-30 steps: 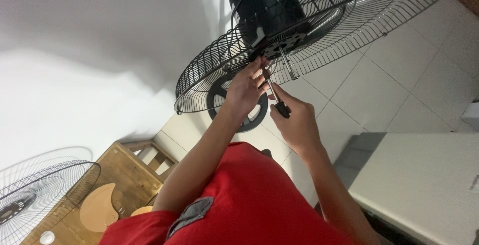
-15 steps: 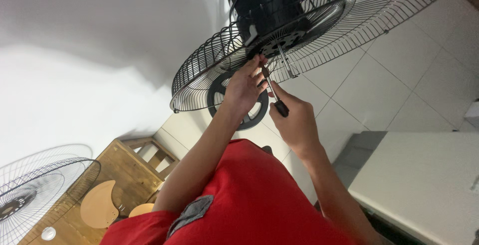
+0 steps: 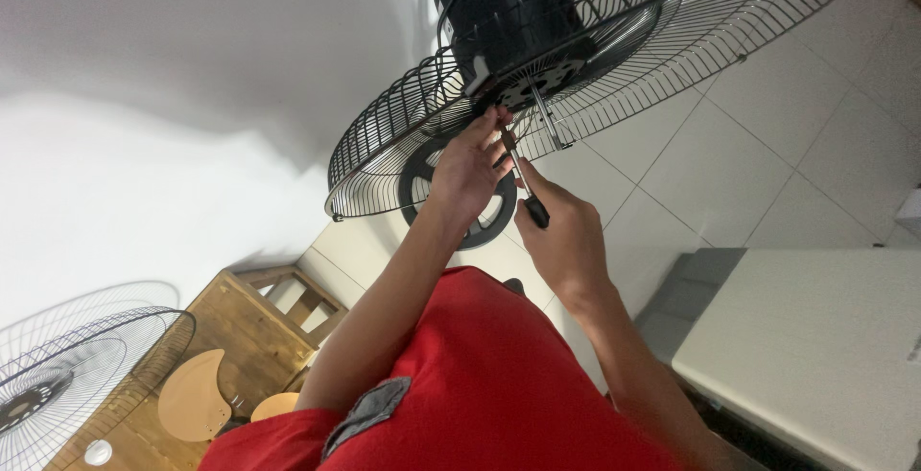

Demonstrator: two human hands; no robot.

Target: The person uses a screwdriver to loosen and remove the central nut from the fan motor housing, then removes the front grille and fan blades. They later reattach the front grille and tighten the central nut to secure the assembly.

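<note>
Little has shifted since before: our left hand (image 3: 470,164) pinches at the motor housing (image 3: 508,11) behind the stiff wire fan guard (image 3: 624,58), our right hand (image 3: 561,226) grips the slim, rigid screwdriver (image 3: 523,188) by its handle.

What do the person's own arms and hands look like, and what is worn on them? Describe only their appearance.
Both arms are bare from the short red sleeve down; the left hand and right hand wear no gloves, and no watch or rings show. A grey patch sits on the red shirt.
</note>
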